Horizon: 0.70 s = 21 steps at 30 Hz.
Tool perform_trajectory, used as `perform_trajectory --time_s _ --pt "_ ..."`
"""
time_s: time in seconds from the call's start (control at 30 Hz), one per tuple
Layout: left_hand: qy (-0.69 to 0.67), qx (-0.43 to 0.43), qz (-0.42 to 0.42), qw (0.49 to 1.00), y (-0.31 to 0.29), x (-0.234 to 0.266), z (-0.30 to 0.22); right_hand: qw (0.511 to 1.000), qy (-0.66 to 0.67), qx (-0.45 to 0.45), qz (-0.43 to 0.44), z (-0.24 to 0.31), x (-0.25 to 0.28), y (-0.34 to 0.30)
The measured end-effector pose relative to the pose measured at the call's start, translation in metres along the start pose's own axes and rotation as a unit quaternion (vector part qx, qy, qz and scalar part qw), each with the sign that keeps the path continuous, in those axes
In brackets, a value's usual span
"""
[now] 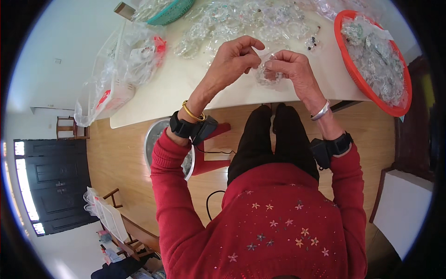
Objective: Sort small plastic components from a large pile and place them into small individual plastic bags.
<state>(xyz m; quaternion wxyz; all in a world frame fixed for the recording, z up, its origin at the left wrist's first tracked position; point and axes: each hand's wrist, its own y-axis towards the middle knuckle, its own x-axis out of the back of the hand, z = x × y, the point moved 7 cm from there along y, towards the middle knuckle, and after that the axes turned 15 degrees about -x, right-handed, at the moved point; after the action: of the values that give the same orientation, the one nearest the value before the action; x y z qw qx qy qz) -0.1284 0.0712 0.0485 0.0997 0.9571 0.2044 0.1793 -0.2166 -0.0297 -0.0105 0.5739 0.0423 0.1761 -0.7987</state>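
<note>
The right hand (pixel 297 69) pinched a clear item (pixel 268 80). The left hand (pixel 234 56) curled beside it, contents indeterminable. Right of the grip stood a red basket (pixel 346 59).

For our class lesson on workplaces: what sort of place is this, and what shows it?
Perhaps a home room used for handwork: the dark panelled door suggests a house, while the pale table bears heaped clear plastic items, beside a red basket of similar ones.
</note>
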Motion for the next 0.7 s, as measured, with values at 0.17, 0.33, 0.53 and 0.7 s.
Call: perform_trajectory --time_s 0.17,0.33,0.53,0.7 --pt "0.091 -0.090 0.006 0.992 0.002 -0.011 -0.004 0.998 -0.056 -0.005 -0.041 0.004 0.002 0.000" --pt "0.265 -0.163 0.015 0.950 0.000 -0.018 -0.012 0.961 -0.216 0.138 -0.103 0.018 0.004 0.005" --pt "0.224 -0.129 -0.008 0.966 0.006 -0.001 -0.007 0.993 -0.117 0.017 -0.025 0.019 0.008 0.002" --pt "0.191 -0.113 0.007 0.975 0.008 -0.012 -0.005 0.983 -0.177 -0.008 -0.053 0.017 0.007 0.003"
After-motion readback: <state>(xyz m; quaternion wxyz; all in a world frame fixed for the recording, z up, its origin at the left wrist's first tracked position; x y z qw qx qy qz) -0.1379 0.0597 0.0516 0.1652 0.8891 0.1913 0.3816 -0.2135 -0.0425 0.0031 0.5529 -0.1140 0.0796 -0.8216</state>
